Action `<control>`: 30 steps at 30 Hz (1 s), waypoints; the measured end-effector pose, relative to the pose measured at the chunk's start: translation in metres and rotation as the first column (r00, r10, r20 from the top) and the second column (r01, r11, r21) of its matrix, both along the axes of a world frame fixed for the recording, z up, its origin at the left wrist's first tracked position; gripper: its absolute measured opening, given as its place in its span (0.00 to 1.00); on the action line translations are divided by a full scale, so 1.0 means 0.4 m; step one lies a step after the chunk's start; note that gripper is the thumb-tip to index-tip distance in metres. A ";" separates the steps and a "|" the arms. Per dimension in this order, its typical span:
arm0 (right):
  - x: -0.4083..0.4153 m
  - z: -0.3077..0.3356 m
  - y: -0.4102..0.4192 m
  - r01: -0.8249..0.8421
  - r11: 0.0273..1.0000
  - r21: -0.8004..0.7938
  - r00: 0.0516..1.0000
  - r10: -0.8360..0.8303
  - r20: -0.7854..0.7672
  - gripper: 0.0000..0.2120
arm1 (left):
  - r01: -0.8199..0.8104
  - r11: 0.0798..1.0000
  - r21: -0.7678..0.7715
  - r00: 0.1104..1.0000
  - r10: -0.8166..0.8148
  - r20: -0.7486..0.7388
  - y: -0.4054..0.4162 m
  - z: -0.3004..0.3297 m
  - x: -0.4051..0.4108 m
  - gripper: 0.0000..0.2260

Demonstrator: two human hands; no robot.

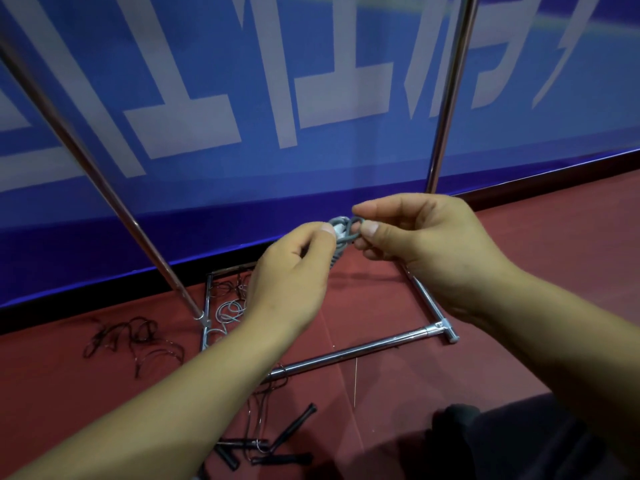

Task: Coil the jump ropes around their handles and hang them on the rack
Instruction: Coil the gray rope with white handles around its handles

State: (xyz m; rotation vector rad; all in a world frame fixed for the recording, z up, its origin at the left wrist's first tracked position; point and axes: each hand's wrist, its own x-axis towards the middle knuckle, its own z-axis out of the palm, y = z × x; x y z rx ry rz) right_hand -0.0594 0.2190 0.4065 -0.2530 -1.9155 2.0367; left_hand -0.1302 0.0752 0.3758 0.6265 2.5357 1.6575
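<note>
A grey jump rope [341,233] is wound in coils around its handles, held up in front of me. My left hand [291,282] grips the coiled bundle from the left, thumb on top. My right hand [415,237] pinches a loop of the grey cord at the top of the bundle. The chrome rack has its base bars [349,355] on the floor and two uprights [450,95] rising past my hands. Black jump rope handles [273,445] with thin cord lie on the floor near my left forearm. A loose grey rope [228,311] lies inside the rack base.
A tangle of dark cord [131,341] lies on the red floor [519,271] at the left. A blue banner [311,98] with white lettering stands right behind the rack. A dark trouser leg [491,441] shows at the lower right.
</note>
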 end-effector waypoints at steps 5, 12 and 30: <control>-0.006 -0.010 0.002 -0.004 0.998 -0.064 0.997 0.009 0.074 0.07 | -0.055 0.984 -0.168 0.995 0.040 -0.090 0.003 -0.014 0.014 0.15; -0.008 -0.012 0.001 -0.054 0.977 -0.206 0.982 0.089 0.166 0.07 | -0.024 0.985 -0.171 0.998 0.013 -0.065 0.007 -0.020 0.008 0.17; -0.010 -0.008 -0.007 -0.132 0.946 -0.297 0.972 0.182 0.149 0.07 | 0.045 0.997 -0.068 0.999 -0.043 0.029 0.010 -0.009 0.017 0.16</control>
